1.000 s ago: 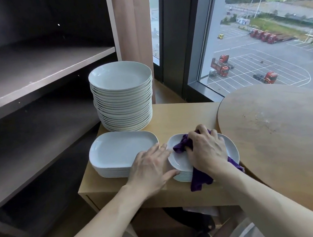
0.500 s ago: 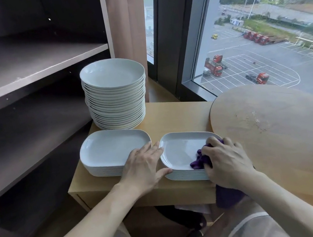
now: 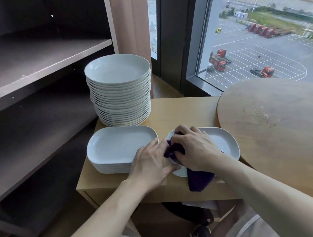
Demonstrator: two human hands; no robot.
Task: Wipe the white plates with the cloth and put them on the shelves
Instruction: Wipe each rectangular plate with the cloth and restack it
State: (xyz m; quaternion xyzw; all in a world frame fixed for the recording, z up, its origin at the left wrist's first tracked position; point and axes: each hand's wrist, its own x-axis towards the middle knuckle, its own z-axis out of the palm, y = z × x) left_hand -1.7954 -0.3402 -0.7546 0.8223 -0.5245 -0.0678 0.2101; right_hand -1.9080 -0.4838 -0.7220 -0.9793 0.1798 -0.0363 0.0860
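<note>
1. A low, light wooden cabinet (image 3: 181,109) carries everything; a tall stack of round white plates (image 3: 122,95) stands on its top at the far left corner.
2. Just in front of that tall stack, along the left edge, lies a low left stack of oblong white plates (image 3: 114,146).
3. In front and to the right of the tall stack, near the front edge, lies a right stack of oblong white plates (image 3: 225,141), just beside the left one.

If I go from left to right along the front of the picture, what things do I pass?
Shelves → stack of rectangular plates → left hand → right hand gripping the cloth → round wooden table.
</note>
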